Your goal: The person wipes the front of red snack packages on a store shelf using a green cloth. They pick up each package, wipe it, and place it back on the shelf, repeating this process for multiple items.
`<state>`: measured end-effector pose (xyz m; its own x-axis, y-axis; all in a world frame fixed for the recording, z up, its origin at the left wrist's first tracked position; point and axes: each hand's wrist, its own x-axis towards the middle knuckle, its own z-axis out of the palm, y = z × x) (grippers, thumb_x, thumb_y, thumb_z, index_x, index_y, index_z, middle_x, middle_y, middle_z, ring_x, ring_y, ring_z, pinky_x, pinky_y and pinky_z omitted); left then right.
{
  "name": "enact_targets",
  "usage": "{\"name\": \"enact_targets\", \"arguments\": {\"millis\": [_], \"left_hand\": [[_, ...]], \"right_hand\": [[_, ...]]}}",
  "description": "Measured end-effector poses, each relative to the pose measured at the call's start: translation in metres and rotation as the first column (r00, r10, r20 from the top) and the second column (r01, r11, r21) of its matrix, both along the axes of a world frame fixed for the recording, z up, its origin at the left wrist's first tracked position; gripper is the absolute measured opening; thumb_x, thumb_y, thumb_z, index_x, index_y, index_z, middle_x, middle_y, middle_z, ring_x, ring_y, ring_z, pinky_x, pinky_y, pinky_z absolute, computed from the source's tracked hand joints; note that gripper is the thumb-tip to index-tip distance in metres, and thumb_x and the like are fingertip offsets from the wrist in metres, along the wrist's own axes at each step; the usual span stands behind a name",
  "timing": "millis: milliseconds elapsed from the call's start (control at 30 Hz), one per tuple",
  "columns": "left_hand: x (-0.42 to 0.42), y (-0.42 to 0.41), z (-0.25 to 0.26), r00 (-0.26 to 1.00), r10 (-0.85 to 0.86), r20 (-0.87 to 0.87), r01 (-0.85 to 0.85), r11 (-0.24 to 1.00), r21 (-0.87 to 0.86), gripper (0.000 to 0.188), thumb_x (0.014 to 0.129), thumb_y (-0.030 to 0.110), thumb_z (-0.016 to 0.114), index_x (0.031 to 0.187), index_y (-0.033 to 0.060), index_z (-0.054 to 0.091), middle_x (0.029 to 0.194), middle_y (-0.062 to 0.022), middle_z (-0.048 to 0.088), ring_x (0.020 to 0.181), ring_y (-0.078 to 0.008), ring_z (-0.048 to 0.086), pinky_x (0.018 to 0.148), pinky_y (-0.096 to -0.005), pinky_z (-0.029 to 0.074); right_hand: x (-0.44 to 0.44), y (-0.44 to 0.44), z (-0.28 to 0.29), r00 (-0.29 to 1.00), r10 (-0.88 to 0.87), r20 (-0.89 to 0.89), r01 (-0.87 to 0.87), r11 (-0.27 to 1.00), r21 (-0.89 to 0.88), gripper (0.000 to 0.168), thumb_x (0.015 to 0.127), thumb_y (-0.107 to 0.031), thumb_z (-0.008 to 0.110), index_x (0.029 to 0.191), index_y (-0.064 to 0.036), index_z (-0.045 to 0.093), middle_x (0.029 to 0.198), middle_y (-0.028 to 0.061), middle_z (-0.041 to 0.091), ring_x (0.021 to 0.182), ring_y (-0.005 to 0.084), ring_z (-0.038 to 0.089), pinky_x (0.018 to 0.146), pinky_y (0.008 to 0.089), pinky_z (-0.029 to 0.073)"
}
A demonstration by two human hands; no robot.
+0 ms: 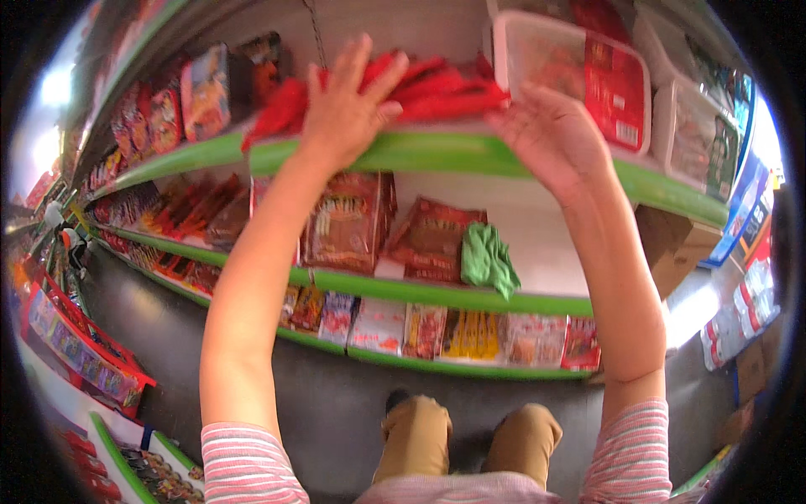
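Note:
Red packets [441, 94] lie in a loose pile on the upper store shelf, behind its green front edge [441, 151]. Over the left part of the pile my left hand [349, 104] is spread, fingers apart, seemingly resting on the packets. My right hand [554, 132] is at the pile's right end, its bent fingertips close to a red packet's tip; whether they pinch it is unclear. Just behind that hand stands a clear plastic box with a red label [617, 94]. On the shelf below, a crumpled green cloth [488, 255] lies against brown-red packages [434, 236].
More packaged snacks [208, 94] stand to the left on the upper shelf, and a row of packets [422, 331] fills the bottom one. A cardboard box [670, 246] is at the right. A red-edged display bin [88, 346] stands at the left; a person [74, 246] is far down the aisle.

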<state>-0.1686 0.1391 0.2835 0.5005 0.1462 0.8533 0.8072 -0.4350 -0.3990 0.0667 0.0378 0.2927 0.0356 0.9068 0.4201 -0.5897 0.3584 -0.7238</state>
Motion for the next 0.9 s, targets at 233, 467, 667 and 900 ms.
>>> {"name": "enact_targets", "arguments": {"millis": [233,467,667,900], "left_hand": [[-0.012,-0.049,-0.131,0.783,-0.367,0.502,0.486,0.865,-0.126,0.040,0.089,0.022,0.049,0.123,0.0008,0.047,0.128,-0.0189,0.044,0.118,-0.0332,0.042,0.098,-0.0424,0.033],[0.022,-0.030,-0.251,0.909,-0.107,0.402,0.385,0.586,-0.713,0.049,0.084,0.031,0.058,0.127,0.0125,0.045,0.135,-0.0164,0.035,0.127,-0.0332,0.032,0.103,-0.0433,0.029],[0.055,0.026,-0.242,0.990,0.097,-0.098,-0.115,0.187,-0.976,0.097,0.059,0.069,0.066,0.139,0.0338,0.026,0.147,-0.0211,0.001,0.137,-0.0358,0.004,0.106,-0.0503,0.019],[0.065,0.032,-0.281,0.999,0.050,0.000,-0.007,0.140,-0.990,0.097,0.057,0.072,0.064,0.139,0.0350,0.027,0.146,-0.0207,0.010,0.135,-0.0363,0.016,0.101,-0.0597,0.020]], "right_hand": [[0.014,-0.033,-0.140,0.459,-0.768,0.446,0.518,0.640,0.568,0.047,0.080,-0.005,0.058,0.125,-0.003,0.045,0.118,0.0126,0.054,0.110,0.0242,0.050,0.092,0.0364,0.040],[0.006,0.020,-0.234,-0.308,-0.456,0.835,0.347,0.763,0.545,0.078,0.074,-0.048,0.063,0.135,-0.012,0.032,0.134,0.0210,0.035,0.126,0.0396,0.030,0.097,0.0564,0.030],[0.023,0.046,-0.266,-0.382,-0.053,0.923,0.413,0.883,0.222,0.086,0.068,-0.063,0.060,0.139,-0.024,0.029,0.141,0.0192,0.028,0.128,0.0431,0.026,0.095,0.0612,0.029],[0.067,0.043,-0.308,0.111,-0.364,0.925,0.545,0.800,0.249,0.062,0.069,-0.010,0.067,0.127,-0.017,0.047,0.120,0.0190,0.051,0.108,0.0342,0.051,0.083,0.0428,0.046]]}}
